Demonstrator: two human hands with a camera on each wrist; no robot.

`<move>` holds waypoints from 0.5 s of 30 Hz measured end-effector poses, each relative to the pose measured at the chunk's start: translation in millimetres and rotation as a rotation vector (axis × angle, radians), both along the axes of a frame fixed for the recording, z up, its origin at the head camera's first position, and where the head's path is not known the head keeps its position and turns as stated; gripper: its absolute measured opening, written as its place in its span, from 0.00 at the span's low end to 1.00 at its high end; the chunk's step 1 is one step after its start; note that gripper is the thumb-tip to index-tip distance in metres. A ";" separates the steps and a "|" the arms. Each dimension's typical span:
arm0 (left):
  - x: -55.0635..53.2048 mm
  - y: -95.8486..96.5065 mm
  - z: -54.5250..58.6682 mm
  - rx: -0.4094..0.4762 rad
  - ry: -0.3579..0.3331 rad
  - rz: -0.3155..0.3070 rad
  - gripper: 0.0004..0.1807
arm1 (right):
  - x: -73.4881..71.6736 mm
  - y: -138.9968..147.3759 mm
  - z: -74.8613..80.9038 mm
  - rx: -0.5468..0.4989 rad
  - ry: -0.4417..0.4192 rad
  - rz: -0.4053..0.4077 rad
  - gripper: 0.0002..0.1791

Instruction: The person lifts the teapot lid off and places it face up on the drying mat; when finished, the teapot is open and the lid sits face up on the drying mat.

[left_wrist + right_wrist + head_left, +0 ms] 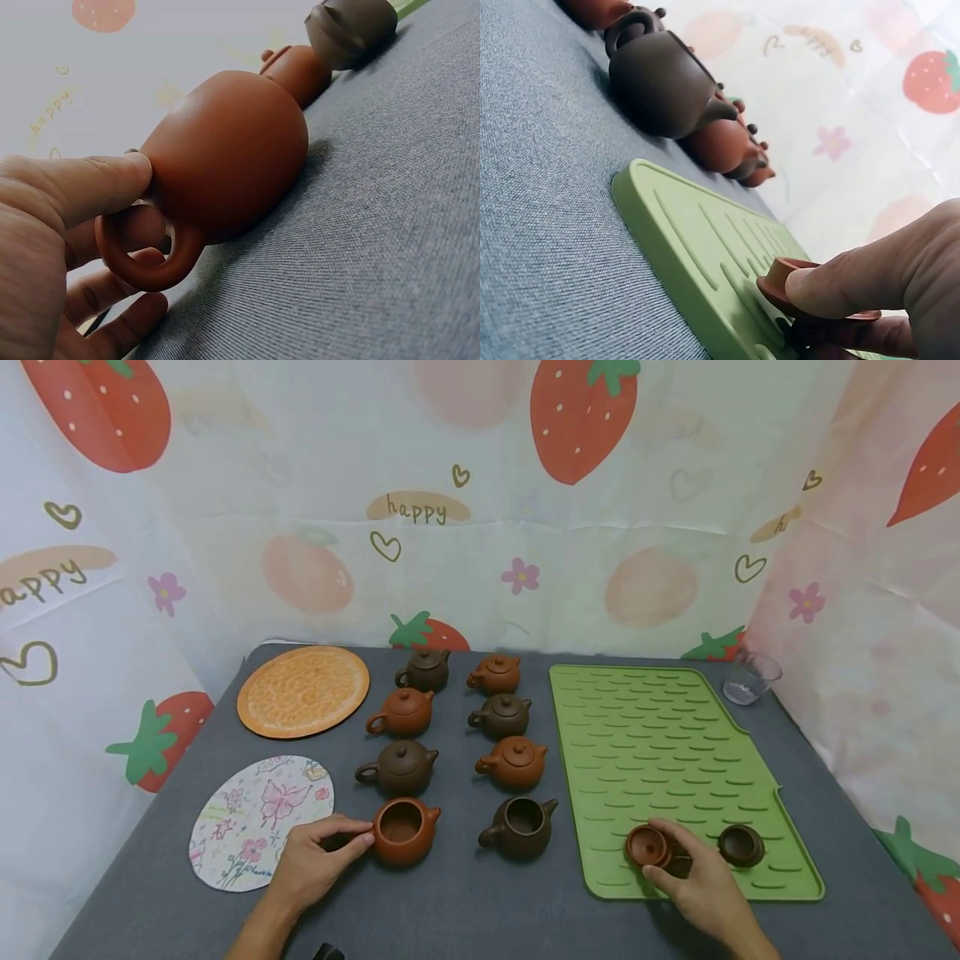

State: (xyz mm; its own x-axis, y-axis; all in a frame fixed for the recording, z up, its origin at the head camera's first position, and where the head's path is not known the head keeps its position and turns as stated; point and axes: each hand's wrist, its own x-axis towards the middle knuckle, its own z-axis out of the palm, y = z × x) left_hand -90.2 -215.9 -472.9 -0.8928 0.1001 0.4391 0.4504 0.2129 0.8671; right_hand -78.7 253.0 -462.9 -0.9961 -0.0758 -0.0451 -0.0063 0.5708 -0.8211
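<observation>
From where I stand, the only readable text is on the printed cloth (465, 577) hung round the surface (457, 893). Straight ahead, a tan patch (417, 518) bears "happy" in dark handwritten lettering, with gold outlined hearts (386, 547) drawn near it. On the left side, a larger patch (56, 560) shows just "appy", cut off at the edge of the head view. Over on the right, a third patch (776, 524) shows only its first letters, the rest unclear. Both wrist views catch a tilted "happy" on the cloth too.
</observation>
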 end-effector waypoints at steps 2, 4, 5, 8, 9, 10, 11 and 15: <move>-0.1 -0.2 -0.3 0.003 0.006 -0.004 0.09 | 0.3 0.1 -0.3 0.014 0.001 -0.001 0.35; -0.1 -0.4 -0.6 0.006 0.010 -0.008 0.09 | 0.6 0.3 -0.6 0.022 0.005 -0.001 0.35; -0.1 -0.5 -1.1 0.008 0.013 -0.011 0.09 | 0.8 0.5 -0.6 0.023 0.012 0.001 0.35; -0.2 -0.8 -2.2 0.010 0.017 -0.016 0.09 | 1.0 1.0 -1.0 0.026 0.020 0.001 0.35; -0.2 -0.8 -2.2 0.011 0.015 -0.017 0.09 | 1.0 1.1 -1.1 0.027 0.021 -0.001 0.35; -0.2 -0.8 -2.2 0.011 0.012 -0.017 0.09 | 0.9 1.3 -1.3 0.029 0.020 0.000 0.34; -0.2 -0.8 -2.2 0.011 0.010 -0.015 0.09 | 0.7 1.6 -1.3 0.029 0.018 0.001 0.34; -0.4 -0.5 -0.7 0.011 0.000 -0.009 0.09 | 0.0 3.0 -1.6 0.023 0.008 -0.003 0.34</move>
